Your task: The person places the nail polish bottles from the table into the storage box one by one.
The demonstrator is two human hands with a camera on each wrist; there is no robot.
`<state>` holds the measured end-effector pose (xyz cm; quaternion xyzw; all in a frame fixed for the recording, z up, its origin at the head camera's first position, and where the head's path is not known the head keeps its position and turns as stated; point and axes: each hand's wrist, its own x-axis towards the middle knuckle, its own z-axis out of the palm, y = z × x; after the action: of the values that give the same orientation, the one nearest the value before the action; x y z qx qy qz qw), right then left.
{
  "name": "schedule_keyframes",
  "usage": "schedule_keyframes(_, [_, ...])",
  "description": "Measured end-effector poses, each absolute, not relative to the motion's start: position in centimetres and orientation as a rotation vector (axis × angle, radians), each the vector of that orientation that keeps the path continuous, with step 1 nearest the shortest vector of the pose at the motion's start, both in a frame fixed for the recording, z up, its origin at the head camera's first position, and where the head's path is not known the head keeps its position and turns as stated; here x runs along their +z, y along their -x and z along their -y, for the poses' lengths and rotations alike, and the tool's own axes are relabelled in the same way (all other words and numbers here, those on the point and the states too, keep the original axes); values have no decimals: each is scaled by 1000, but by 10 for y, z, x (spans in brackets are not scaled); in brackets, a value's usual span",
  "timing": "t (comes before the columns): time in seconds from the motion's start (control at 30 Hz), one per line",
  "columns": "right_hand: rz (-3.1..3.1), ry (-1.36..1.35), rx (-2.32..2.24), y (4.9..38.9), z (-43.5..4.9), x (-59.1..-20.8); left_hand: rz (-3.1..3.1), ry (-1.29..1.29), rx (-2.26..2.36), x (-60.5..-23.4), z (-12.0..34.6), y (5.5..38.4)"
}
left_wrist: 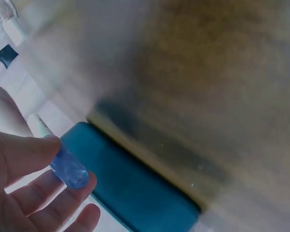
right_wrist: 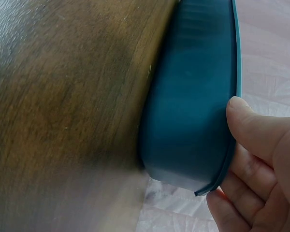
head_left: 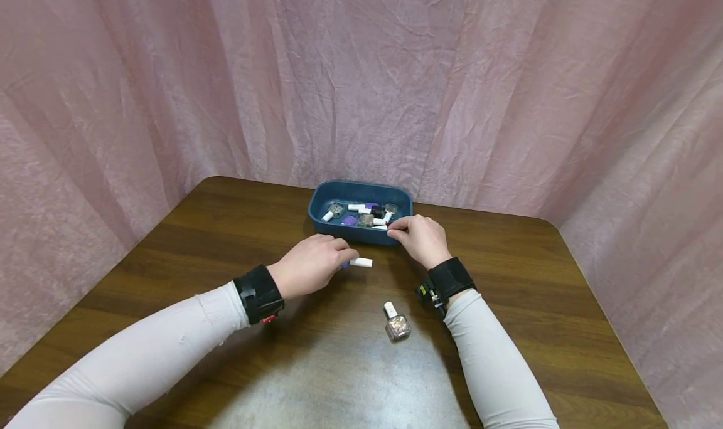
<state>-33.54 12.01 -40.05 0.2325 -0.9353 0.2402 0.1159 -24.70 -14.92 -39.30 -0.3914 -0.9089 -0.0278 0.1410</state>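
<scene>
My left hand (head_left: 314,263) holds a small nail polish bottle with a white cap (head_left: 361,262) above the table, just in front of the blue plastic bin (head_left: 356,233). In the left wrist view the bottle's blue-violet body (left_wrist: 70,169) lies between thumb and fingers. My right hand (head_left: 425,238) grips the bin's rim at its front right corner. From the right wrist, the thumb (right_wrist: 241,111) presses the outer side of the rim, with the other fingers partly hidden behind it. Several nail polish bottles (head_left: 366,219) with white or black caps lie jumbled inside the bin.
A glittery nail polish bottle (head_left: 398,327) with a white cap lies on the brown wooden table (head_left: 508,328), nearer me than the bin. Behind the table's far edge hangs a pink curtain (head_left: 361,90). The bin stands close to that edge.
</scene>
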Motion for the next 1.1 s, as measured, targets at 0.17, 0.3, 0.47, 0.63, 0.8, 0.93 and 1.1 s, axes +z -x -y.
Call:
schedule_keyframes(0.17, [2736,-688,699,335,-120,-400,2566,1111,-65,-387,151,252])
schedule_keyframes(0.3, [2738,-682,702,335,-120,-400,2568,1092,-60,-381,151,256])
schedule_keyframes(0.47, [2738,-681,706,335,-120,-400,2568,1065,-48,-373,152,261])
schedule_keyframes(0.63, [2734,-678,692,335,-120,-400,2557,1041,-48,-364,154,270])
schedule_keyframes(0.8, [2732,-678,694,335,-121,-399,2575,1012,-69,-359,156,281])
schedule_keyframes(0.93, [2728,-685,700,335,-120,-399,2589,981,-92,-357,158,289])
schedule_keyframes(1.1, [2731,-686,697,334,-121,-400,2623,934,-116,-355,160,301])
